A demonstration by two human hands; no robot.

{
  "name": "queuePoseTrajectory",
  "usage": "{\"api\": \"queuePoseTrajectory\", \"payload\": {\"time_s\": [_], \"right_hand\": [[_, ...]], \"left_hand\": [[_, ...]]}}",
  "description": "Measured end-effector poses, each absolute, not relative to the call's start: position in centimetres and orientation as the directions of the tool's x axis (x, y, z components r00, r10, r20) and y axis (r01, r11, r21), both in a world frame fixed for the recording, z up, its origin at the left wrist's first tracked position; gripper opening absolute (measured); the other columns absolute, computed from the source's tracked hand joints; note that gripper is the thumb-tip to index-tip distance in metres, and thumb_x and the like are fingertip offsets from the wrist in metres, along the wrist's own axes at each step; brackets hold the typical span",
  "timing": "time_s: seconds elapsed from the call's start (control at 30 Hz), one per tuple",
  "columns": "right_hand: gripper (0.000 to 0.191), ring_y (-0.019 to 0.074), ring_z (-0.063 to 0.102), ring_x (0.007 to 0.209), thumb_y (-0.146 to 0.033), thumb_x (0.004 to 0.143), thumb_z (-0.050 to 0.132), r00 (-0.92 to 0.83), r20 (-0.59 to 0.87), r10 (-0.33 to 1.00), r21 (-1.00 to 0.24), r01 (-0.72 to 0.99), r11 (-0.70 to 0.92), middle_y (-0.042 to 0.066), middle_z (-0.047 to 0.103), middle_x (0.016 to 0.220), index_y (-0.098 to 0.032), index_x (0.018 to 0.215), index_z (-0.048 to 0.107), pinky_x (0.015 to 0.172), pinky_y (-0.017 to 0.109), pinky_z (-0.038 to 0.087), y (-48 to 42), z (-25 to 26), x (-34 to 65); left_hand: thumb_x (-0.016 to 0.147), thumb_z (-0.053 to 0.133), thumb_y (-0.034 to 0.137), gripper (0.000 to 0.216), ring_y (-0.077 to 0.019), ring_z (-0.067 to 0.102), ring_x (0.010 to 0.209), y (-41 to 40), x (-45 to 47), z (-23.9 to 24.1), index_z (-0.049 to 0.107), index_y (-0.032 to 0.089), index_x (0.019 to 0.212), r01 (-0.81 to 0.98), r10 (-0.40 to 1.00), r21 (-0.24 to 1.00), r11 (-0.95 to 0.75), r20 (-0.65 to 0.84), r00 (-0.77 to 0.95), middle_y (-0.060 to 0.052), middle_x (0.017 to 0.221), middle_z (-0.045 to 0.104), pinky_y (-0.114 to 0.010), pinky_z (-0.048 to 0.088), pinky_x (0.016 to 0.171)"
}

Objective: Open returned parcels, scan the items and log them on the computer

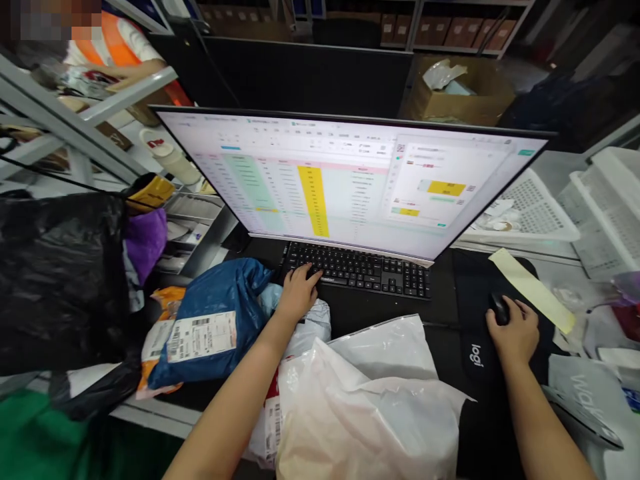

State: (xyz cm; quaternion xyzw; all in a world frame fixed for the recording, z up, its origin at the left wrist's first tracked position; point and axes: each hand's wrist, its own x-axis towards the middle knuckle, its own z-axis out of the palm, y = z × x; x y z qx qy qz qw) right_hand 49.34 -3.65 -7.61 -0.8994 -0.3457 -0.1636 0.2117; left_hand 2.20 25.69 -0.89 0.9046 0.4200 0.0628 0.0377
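Observation:
My left hand [299,293] lies with fingers apart on the left end of a black keyboard [350,267]. On the right, my right hand [515,330] is wrapped over a black computer mouse [499,309] on a dark mouse pad [473,327]. A wide monitor [345,200] behind the keyboard shows a spreadsheet and a chat window. In front of me sits a white plastic bag [370,413]. Beside my left forearm lies a blue parcel [215,327] with a label, over an orange one [153,363].
A large black bag [60,287] stands at the left, near a metal rack [100,107]. White plastic baskets [530,207] and a yellow paper strip [533,290] are on the right. A cardboard box [455,90] stands behind the monitor. A person in an orange vest [110,40] is at upper left.

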Motion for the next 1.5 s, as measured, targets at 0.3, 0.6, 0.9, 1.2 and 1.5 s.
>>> {"api": "queuePoseTrajectory", "payload": {"time_s": [0.3, 0.6, 0.9, 1.2, 1.5], "right_hand": [[0.055, 0.0338, 0.056, 0.116, -0.046, 0.082, 0.056, 0.710, 0.425, 0.562, -0.265, 0.691, -0.673, 0.016, 0.056, 0.133, -0.018, 0.129, 0.066, 0.089, 0.046, 0.048, -3.2, -7.5, 49.4], [0.054, 0.0326, 0.057, 0.115, -0.045, 0.082, 0.055, 0.708, 0.420, 0.568, -0.275, 0.696, -0.664, 0.017, 0.057, 0.130, -0.016, 0.127, 0.066, 0.089, 0.046, 0.049, -3.1, -7.0, 49.2], [0.054, 0.0331, 0.056, 0.116, -0.045, 0.083, 0.055, 0.714, 0.410, 0.568, -0.292, 0.693, -0.659, 0.017, 0.055, 0.132, -0.017, 0.128, 0.065, 0.091, 0.048, 0.049, -3.2, -7.4, 49.4], [0.051, 0.0329, 0.055, 0.115, -0.042, 0.084, 0.054, 0.701, 0.413, 0.582, -0.272, 0.705, -0.655, 0.017, 0.054, 0.132, -0.016, 0.127, 0.065, 0.089, 0.047, 0.049, -3.1, -7.1, 49.3], [0.049, 0.0317, 0.055, 0.115, -0.041, 0.085, 0.054, 0.695, 0.416, 0.586, -0.268, 0.710, -0.652, 0.016, 0.054, 0.132, -0.017, 0.125, 0.066, 0.090, 0.045, 0.048, -3.3, -7.2, 49.3]], "left_hand": [[0.098, 0.053, 0.039, 0.048, -0.0283, 0.038, 0.146, 23.5, 12.0, 1.2, 0.053, 0.019, 0.141, 0.372, 0.380, 0.161, -0.914, 0.020, 0.925, -0.012, 0.157, 0.045, -0.047, 0.027, 0.123], [0.095, 0.054, 0.049, 0.065, -0.0319, 0.042, 0.142, 23.6, 17.6, -0.5, 0.045, 0.011, 0.147, 0.389, 0.407, 0.185, -0.903, 0.069, 0.911, -0.020, 0.149, 0.051, -0.050, 0.023, 0.125], [0.090, 0.059, 0.027, 0.050, -0.0341, 0.040, 0.144, 25.0, 11.9, -0.2, 0.054, 0.013, 0.138, 0.514, 0.532, 0.156, -0.844, 0.121, 0.838, -0.019, 0.151, 0.048, -0.054, 0.030, 0.123], [0.087, 0.059, 0.023, 0.048, -0.0347, 0.044, 0.141, 23.8, 8.2, -0.9, 0.057, 0.016, 0.134, 0.577, 0.605, 0.209, -0.790, 0.109, 0.789, -0.018, 0.151, 0.047, -0.054, 0.038, 0.118], [0.093, 0.051, 0.034, 0.039, -0.0349, 0.048, 0.135, 23.3, -0.3, -0.4, 0.059, 0.015, 0.126, 0.749, 0.797, 0.273, -0.604, 0.187, 0.575, -0.019, 0.145, 0.049, -0.055, 0.043, 0.113]]}}
